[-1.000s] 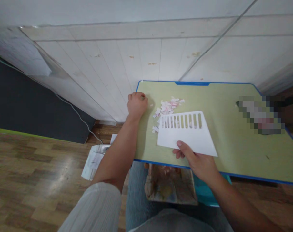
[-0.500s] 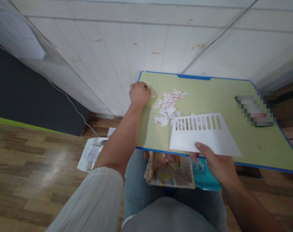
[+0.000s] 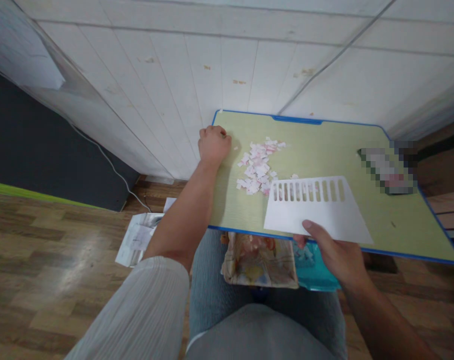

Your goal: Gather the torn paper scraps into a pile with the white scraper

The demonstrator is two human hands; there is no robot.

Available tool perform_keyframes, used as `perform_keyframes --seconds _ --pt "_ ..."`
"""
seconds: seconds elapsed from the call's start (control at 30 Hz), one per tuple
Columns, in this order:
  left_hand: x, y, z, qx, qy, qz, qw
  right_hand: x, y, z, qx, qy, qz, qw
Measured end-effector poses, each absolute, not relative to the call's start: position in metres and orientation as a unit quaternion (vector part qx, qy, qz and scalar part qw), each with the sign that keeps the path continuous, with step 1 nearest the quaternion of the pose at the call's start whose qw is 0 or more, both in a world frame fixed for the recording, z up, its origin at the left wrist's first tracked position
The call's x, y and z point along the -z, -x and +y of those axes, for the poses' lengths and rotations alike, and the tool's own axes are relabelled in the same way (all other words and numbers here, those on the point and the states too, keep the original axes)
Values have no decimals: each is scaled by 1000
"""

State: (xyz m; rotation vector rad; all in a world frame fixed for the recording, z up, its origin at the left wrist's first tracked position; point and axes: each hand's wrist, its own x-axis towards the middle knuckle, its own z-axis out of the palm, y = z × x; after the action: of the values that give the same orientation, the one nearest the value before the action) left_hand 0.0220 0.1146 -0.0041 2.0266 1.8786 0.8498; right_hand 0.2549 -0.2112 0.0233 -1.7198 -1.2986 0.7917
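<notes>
My right hand (image 3: pixel 337 252) grips a flat white plastic scraper (image 3: pixel 313 217) by its near edge, thumb on top and fingers underneath. The scraper is trapezoid, with a row of slots along its far side, and paper scraps show through several slots. To its left lies a loose heap of small torn white and pink paper scraps (image 3: pixel 257 167) on the pale green tabletop (image 3: pixel 324 150). My left hand (image 3: pixel 214 145) rests closed at the table's left edge, fingers curled. A small dark bit shows at its fingers, too small to name.
Under the table's near edge stand a cloth-lined bin (image 3: pixel 260 265) and a turquoise container (image 3: pixel 317 270). A blurred-out flat object (image 3: pixel 388 170) lies at the table's right. White boards of the wall (image 3: pixel 234 60) rise behind. A white box (image 3: pixel 135 240) with papers sits on the floor at left.
The view has shifted slightly, so the table sits a little further left. Both hands keep nearly the same pose, and the paper heap looks the same.
</notes>
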Motion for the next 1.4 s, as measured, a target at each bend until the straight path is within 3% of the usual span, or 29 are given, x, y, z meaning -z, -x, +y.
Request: perform_keyframes --seconds 0.5,1.03,1.4 --pt "-1 -23 110 -281 -698 648 121 -19 -276 -145 -205 693 -400 564" --pt "-4 -23 109 -269 -698 653 119 -18 -269 -125 -253 676 -476 502" --pt "-6 -24 107 -270 -696 655 120 -27 -275 -124 -234 684 -439 534"
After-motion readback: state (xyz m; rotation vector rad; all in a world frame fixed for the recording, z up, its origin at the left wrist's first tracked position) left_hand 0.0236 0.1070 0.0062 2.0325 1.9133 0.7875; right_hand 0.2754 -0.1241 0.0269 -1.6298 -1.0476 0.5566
